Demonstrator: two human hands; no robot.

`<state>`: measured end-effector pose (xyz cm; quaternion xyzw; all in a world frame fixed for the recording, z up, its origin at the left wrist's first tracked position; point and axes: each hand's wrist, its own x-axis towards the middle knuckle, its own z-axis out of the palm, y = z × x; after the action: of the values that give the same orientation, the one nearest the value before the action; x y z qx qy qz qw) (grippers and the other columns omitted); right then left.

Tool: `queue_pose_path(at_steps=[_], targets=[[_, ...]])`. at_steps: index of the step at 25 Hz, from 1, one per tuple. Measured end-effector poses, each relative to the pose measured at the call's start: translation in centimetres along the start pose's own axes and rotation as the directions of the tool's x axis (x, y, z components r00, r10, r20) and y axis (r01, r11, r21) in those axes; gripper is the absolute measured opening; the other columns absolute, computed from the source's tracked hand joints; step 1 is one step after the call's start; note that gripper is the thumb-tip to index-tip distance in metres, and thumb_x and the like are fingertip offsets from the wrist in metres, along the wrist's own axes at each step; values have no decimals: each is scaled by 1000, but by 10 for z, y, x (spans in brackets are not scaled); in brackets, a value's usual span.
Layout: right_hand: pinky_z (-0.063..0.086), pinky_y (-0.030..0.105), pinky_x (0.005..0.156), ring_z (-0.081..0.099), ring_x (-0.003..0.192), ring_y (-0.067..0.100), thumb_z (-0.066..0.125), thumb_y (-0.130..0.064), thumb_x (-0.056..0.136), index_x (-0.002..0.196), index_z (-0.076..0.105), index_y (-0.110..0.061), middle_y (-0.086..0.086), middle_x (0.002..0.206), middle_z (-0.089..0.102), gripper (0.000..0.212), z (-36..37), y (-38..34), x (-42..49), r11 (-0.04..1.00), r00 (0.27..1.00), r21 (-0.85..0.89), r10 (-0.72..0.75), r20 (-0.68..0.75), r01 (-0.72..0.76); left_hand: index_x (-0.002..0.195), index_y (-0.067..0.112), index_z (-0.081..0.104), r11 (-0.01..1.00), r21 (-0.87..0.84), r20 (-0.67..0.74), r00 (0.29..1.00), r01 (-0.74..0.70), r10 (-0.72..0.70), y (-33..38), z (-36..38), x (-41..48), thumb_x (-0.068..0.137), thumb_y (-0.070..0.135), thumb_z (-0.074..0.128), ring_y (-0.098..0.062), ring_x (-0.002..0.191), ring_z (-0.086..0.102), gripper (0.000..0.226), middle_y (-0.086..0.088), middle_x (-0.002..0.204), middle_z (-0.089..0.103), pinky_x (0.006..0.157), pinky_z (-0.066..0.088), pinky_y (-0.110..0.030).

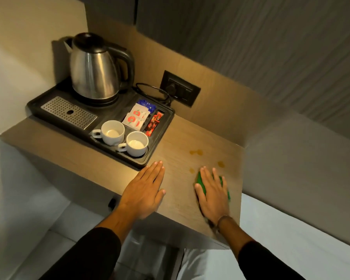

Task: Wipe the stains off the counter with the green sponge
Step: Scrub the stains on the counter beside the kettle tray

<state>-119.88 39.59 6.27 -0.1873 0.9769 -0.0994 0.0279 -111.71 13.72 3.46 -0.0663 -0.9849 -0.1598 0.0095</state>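
Observation:
A green sponge lies on the wooden counter near its front right corner, mostly covered by my right hand, which presses flat on it with fingers curled over its edges. Yellowish stains mark the counter just beyond the sponge: a larger one, a small one and a faint one. My left hand rests flat on the counter with fingers together, left of the sponge and just in front of the tray.
A black tray fills the counter's left half, bearing a steel kettle, two white cups and sachets. A wall socket with a plugged cord sits behind. A white surface adjoins on the right.

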Motion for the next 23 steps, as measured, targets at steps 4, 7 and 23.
queue_pose_path(at_steps=[4, 7, 23], targets=[[5, 52, 128, 5, 160, 14, 24, -53, 110, 164, 16, -35, -14, 173, 14, 58, -5, 61, -33, 968, 968, 0, -251, 24, 251, 165, 11, 9, 1000, -1, -43, 999, -9, 9, -2, 5, 1, 107, 54, 26, -26, 161, 3, 74, -11, 175, 10, 129, 3, -42], [12, 56, 127, 8, 159, 19, 28, -49, 108, 163, 26, -24, -3, 171, 23, 60, -16, 70, 25, 997, 999, 61, 40, -34, -38, 164, 10, 10, 1000, 14, -65, 998, -14, 15, -3, 9, 1, 107, 52, 27, -25, 161, 3, 73, -11, 175, 11, 130, 4, -41], [5, 45, 128, 11, 159, 17, 28, -50, 108, 162, 29, -25, -10, 169, 22, 60, -17, 77, 109, 980, 979, 4, -200, 46, 200, 165, 16, 7, 999, -37, -86, 996, 0, -3, -5, 14, 2, 106, 56, 26, -20, 161, -1, 74, -5, 176, 8, 131, 7, -42]])
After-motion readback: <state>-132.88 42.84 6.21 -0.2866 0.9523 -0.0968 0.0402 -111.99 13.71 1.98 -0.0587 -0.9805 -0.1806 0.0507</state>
